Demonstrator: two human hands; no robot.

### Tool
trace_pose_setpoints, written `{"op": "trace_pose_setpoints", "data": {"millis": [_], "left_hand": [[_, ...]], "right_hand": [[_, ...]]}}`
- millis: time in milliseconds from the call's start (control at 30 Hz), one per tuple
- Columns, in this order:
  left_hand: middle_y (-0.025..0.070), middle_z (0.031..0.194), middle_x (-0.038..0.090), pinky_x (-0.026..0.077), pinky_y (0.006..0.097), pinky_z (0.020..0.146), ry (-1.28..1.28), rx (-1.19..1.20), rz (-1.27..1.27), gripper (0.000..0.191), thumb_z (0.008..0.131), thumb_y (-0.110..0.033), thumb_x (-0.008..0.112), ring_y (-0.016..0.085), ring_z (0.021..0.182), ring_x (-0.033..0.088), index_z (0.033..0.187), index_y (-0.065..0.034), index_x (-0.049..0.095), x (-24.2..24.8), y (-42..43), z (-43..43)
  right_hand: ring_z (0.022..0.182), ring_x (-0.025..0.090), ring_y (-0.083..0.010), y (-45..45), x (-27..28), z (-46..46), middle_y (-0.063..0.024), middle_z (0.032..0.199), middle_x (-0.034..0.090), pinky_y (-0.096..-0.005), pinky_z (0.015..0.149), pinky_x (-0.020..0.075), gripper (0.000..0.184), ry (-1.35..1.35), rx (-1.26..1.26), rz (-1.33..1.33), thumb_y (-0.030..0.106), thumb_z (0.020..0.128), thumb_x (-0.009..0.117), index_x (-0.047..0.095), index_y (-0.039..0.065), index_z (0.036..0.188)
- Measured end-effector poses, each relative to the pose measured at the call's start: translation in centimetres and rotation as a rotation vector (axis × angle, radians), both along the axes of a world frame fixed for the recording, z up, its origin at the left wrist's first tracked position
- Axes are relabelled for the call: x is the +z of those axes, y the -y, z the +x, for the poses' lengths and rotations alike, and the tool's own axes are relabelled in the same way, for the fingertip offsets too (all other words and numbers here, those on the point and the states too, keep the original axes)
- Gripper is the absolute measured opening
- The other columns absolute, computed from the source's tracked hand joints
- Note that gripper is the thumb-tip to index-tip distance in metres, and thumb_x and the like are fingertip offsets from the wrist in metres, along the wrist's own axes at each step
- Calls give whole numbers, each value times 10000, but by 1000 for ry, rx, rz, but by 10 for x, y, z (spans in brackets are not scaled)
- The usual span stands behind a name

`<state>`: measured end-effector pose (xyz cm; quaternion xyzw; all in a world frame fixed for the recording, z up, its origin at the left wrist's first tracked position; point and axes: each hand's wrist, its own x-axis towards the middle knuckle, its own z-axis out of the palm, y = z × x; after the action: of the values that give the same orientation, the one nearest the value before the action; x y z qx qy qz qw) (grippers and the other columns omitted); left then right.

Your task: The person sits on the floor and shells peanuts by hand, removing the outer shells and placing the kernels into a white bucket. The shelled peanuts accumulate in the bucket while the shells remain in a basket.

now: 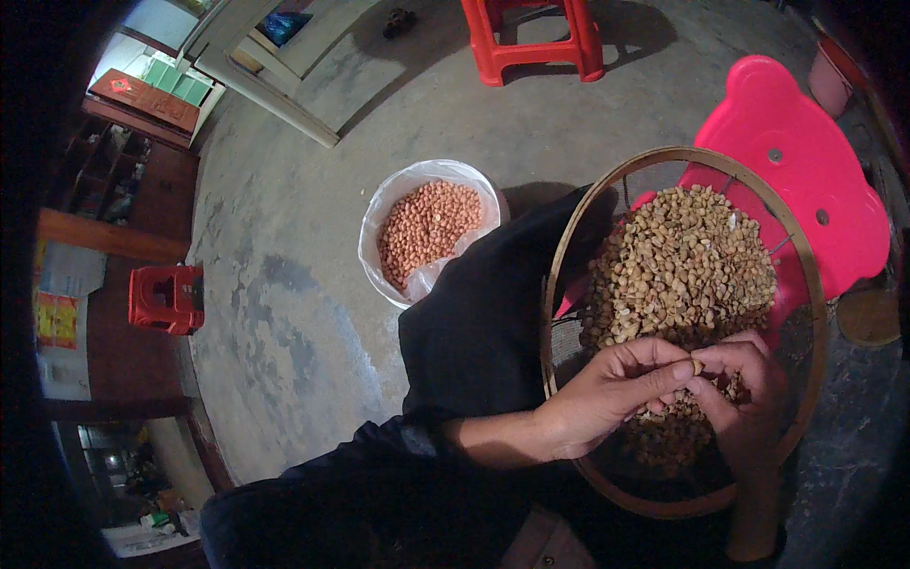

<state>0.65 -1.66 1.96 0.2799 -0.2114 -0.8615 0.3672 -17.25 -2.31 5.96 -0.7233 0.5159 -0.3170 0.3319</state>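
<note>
My left hand [615, 395] and my right hand [739, 391] meet over a round, wood-rimmed sieve [817, 313]. Between their fingertips they pinch one small peanut pod [697, 366]. Beneath and beyond the hands, a heap of small unshelled peanuts [682, 263] covers much of the mesh. The sieve rests over my dark-clothed lap and the edge of a pink plastic stool. To the left of my knee, a white bucket [367, 245] lined with a clear plastic bag holds reddish shelled peanuts [426, 227].
The pink stool seat [796, 163] lies at the right. A red plastic stool [533, 53] stands at the top, and a smaller red stool [167, 299] at the left. A pink bucket [830, 78] is at the upper right. Concrete floor [284, 213] spreads around.
</note>
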Motion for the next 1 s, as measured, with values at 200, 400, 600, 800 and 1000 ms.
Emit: {"op": "trace_pose_setpoints", "data": {"millis": [200, 400, 600, 800, 1000], "left_hand": [[-62, 834, 580, 416, 161, 638, 50, -53, -47, 241, 945, -295, 584, 7, 717, 502, 1036, -75, 620, -3, 2, 3], [-59, 833, 592, 445, 163, 660, -128, -32, 144, 253, 956, -308, 554, 17, 732, 531, 1056, -83, 613, -2, -2, 3], [-59, 846, 594, 458, 165, 672, -146, -35, 174, 256, 964, -302, 540, 20, 737, 539, 1069, -81, 612, -3, -3, 1], [-63, 832, 581, 414, 131, 598, -151, -36, 153, 249, 969, -275, 542, -2, 680, 500, 1081, -66, 617, -1, -3, 0], [-60, 806, 567, 389, 132, 565, -156, -51, 133, 267, 974, -297, 529, 3, 656, 492, 1066, -63, 619, -3, -4, -1]], "right_hand": [[795, 612, -211, 0, 3, -1, -87, 891, 592, -312, 696, 502, 314, -165, 104, -110, 2, 672, 754, 627, 70, 951], [800, 598, -239, -8, 2, 9, -83, 939, 567, -333, 706, 499, 289, -46, -55, -18, 49, 690, 752, 635, 74, 953], [821, 588, -228, -5, 4, 4, -77, 938, 565, -326, 716, 493, 298, -207, 13, -216, 47, 693, 759, 638, 77, 964], [817, 590, -216, -9, 3, 8, -78, 933, 566, -328, 715, 493, 276, -78, -49, -55, 22, 697, 751, 644, 75, 946], [786, 600, -220, -8, 3, 6, -76, 920, 569, -331, 693, 493, 293, -40, -50, -82, 10, 677, 761, 642, 75, 937]]}}
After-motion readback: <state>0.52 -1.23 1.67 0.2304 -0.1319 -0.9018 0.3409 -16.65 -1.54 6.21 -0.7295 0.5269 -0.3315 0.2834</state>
